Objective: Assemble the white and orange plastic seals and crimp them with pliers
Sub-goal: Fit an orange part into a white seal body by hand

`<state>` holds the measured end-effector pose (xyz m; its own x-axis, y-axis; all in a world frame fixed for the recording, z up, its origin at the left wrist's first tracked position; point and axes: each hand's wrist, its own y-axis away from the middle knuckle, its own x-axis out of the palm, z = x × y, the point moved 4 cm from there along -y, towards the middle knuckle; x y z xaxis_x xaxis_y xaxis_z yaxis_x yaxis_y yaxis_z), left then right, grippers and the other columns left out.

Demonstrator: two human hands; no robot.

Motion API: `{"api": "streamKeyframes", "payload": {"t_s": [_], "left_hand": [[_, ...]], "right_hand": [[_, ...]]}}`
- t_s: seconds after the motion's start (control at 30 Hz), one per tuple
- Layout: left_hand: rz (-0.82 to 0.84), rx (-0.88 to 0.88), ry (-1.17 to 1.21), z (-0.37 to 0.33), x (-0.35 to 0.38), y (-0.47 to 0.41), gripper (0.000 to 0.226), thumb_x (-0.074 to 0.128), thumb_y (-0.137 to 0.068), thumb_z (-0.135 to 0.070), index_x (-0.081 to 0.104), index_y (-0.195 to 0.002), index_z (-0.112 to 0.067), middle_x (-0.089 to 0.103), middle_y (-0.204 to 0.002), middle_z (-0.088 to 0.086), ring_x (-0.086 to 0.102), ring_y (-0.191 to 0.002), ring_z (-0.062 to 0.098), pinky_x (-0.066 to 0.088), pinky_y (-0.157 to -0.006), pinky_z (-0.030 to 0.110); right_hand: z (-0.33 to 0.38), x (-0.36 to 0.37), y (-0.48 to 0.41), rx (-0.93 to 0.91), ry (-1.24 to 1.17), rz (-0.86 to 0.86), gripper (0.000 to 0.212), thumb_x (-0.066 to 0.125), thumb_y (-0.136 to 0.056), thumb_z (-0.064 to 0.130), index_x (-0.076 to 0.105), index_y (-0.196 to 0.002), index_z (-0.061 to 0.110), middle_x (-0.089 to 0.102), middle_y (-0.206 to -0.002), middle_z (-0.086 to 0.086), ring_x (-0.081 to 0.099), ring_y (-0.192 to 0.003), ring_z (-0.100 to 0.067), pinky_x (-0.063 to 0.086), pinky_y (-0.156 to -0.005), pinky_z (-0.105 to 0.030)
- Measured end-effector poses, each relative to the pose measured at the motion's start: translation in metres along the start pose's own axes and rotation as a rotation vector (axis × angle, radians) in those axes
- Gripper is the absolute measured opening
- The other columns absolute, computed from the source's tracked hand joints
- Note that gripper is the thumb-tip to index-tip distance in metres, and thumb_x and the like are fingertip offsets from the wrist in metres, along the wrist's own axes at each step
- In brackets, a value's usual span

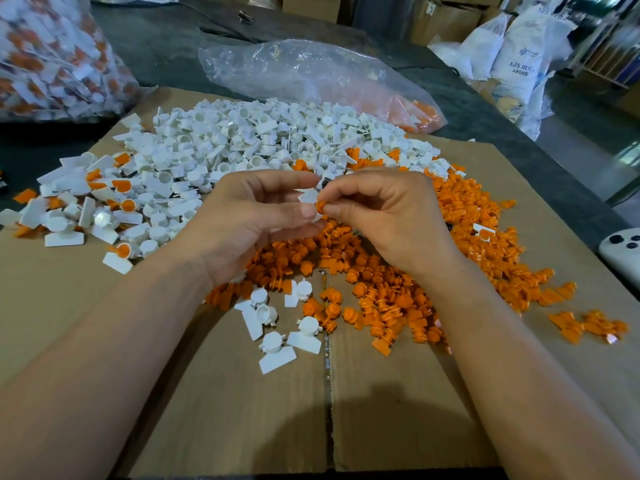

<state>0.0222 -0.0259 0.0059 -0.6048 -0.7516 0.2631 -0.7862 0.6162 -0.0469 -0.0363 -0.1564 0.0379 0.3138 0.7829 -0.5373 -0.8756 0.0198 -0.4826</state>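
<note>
Head view, frame centre: left hand [249, 216] pinching white seal body [309, 195], right hand [381, 216] pinching orange plug [322, 206] just beside it. Both seeming light, stiff, slippery; flat tab offering best hold.

My left forearm [104, 348] comes in from the lower left of the frame and my right forearm [526, 368] from the lower right, both bare, meeting at the middle. My left hand [249, 216] is turned palm inward, thumb stretched along the top, fingers curled underneath, pinching a white piece [308, 195] at the tips. My right hand [388, 220] shows its back, knuckles up, fingers bent in, thumb and forefinger nipping an orange piece [320, 206]. Fingertips of both hands almost meet, orange piece right against the white one.
</note>
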Motion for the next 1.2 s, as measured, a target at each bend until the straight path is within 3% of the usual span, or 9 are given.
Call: {"api": "streamKeyframes", "payload": {"t_s": [0.2,0.27,0.37,0.7,0.83,1.0,1.07,1.2], "left_hand": [[-0.035,0.069,-0.138,-0.0015,-0.0015,0.0007,0.043,0.079,-0.047,-0.007,0.067,-0.087,-0.014,0.063,-0.095,0.017,0.065,-0.073,0.019,0.058,-0.067,0.026],[-0.027,0.064,-0.109,-0.0012,-0.0012,-0.0004,0.042,0.078,-0.047,-0.007,0.066,-0.087,-0.012,0.067,-0.086,0.010,0.066,-0.071,0.017,0.058,-0.070,0.027],[-0.022,0.048,0.037,-0.0022,0.0005,-0.0015,0.024,0.065,-0.059,-0.007,0.062,-0.083,-0.005,0.067,-0.070,0.003,0.067,-0.064,0.012,0.057,-0.063,0.022],[-0.110,0.099,0.000,-0.0029,-0.0021,-0.0023,0.027,0.068,-0.053,-0.006,0.063,-0.080,-0.009,0.062,-0.073,0.003,0.064,-0.061,0.010,0.055,-0.063,0.017],[-0.154,0.144,-0.039,-0.0050,-0.0042,-0.0019,0.027,0.069,-0.057,-0.009,0.068,-0.084,-0.010,0.066,-0.070,0.003,0.068,-0.065,0.014,0.055,-0.062,0.021],[-0.199,0.190,-0.085,-0.0044,-0.0024,-0.0012,0.009,0.070,-0.063,-0.003,0.063,-0.066,-0.008,0.067,-0.059,-0.001,0.068,-0.060,0.015,0.054,-0.058,0.020],[-0.199,0.208,-0.114,-0.0047,-0.0008,-0.0008,0.016,0.070,-0.068,0.000,0.064,-0.060,-0.012,0.068,-0.060,0.000,0.068,-0.061,0.015,0.055,-0.060,0.021],[-0.194,0.265,-0.187,-0.0078,0.0005,0.0008,0.010,0.072,-0.062,-0.010,0.064,-0.066,-0.011,0.069,-0.061,-0.001,0.068,-0.062,0.015,0.057,-0.063,0.024]], "right_hand": [[0.0021,0.0044,0.0023,0.019,-0.036,-0.029,0.018,0.072,-0.075,0.013,0.066,-0.088,0.024,0.065,-0.080,0.009,0.065,-0.079,-0.007,0.054,-0.075,-0.028],[0.0012,0.0035,0.0020,0.024,-0.032,-0.037,0.020,0.072,-0.076,0.012,0.065,-0.088,0.026,0.064,-0.080,0.014,0.064,-0.077,-0.003,0.054,-0.074,-0.024],[0.0000,0.0030,0.0009,0.061,-0.059,-0.045,0.029,0.074,-0.074,0.015,0.060,-0.089,0.036,0.064,-0.081,0.015,0.064,-0.077,-0.003,0.054,-0.075,-0.025],[-0.0015,0.0057,0.0025,0.076,-0.048,-0.080,0.031,0.073,-0.075,0.007,0.063,-0.085,0.035,0.066,-0.077,0.007,0.064,-0.072,-0.006,0.054,-0.070,-0.025],[-0.0034,0.0079,0.0025,0.119,-0.082,-0.118,0.032,0.074,-0.074,0.005,0.061,-0.079,0.034,0.063,-0.074,0.014,0.063,-0.069,0.000,0.053,-0.067,-0.017],[-0.0058,0.0071,0.0031,0.175,-0.108,-0.157,0.029,0.072,-0.076,0.006,0.062,-0.071,0.033,0.066,-0.070,0.010,0.067,-0.071,-0.015,0.057,-0.070,-0.040],[-0.0057,0.0065,0.0032,0.188,-0.103,-0.165,0.028,0.071,-0.077,0.007,0.062,-0.070,0.032,0.066,-0.069,0.009,0.067,-0.070,-0.018,0.056,-0.070,-0.044],[-0.0058,0.0063,0.0033,0.214,-0.106,-0.194,0.021,0.070,-0.078,0.008,0.061,-0.070,0.026,0.065,-0.067,0.004,0.067,-0.066,-0.022,0.056,-0.066,-0.046]]}}
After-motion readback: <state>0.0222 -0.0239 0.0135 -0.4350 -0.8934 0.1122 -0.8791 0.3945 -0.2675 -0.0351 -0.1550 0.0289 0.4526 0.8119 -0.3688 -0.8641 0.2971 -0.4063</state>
